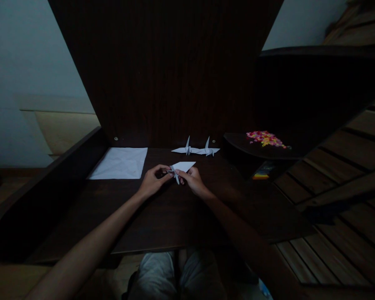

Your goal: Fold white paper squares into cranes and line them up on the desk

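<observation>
Between my two hands is a partly folded white paper crane (185, 166), held just above the dark desk. My left hand (154, 180) pinches its narrow left end with thumb and fingertips. From the other side, my right hand (192, 179) grips the body, thumb on top, and a broad pointed flap sticks out to the upper right. One narrow point hangs down between the hands. Behind them, two finished paper cranes (187, 150) stand side by side against the back panel. A stack of white paper sheets (121, 162) lies to the left of my hands.
The dark wooden desk (175, 221) has a raised side panel (50, 187) at left and a tall back panel (162, 75). At right, a small shelf (237, 143) bears a pile of colourful small pieces (265, 138). Beneath it sits something yellow and orange (260, 176).
</observation>
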The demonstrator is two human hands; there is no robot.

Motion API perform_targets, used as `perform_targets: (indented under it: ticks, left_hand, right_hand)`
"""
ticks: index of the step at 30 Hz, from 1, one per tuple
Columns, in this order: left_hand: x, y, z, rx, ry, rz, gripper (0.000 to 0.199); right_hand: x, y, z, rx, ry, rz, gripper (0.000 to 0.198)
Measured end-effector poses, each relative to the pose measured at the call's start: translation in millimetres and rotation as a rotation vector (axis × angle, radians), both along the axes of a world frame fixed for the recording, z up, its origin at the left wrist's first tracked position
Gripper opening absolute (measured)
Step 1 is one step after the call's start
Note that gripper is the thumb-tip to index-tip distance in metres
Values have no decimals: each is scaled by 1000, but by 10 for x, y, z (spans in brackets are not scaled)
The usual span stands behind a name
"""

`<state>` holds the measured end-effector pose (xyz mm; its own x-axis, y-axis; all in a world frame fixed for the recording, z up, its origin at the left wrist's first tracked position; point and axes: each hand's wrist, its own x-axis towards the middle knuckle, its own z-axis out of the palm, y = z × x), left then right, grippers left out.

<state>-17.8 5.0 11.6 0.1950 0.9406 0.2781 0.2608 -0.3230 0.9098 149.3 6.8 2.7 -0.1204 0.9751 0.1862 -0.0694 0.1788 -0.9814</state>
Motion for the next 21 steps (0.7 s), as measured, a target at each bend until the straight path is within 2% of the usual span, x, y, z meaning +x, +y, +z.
perform_targets:
  ticks: [12,21]
  left_hand:
    - [18,-22,1,-97,-44,-84,42]
    - [10,-21,-2,-103,-4,-68,41]
  right_hand:
    - [3,28,-71,-9,31,1,31]
    - [-18,18,-46,-10,62,-37,37]
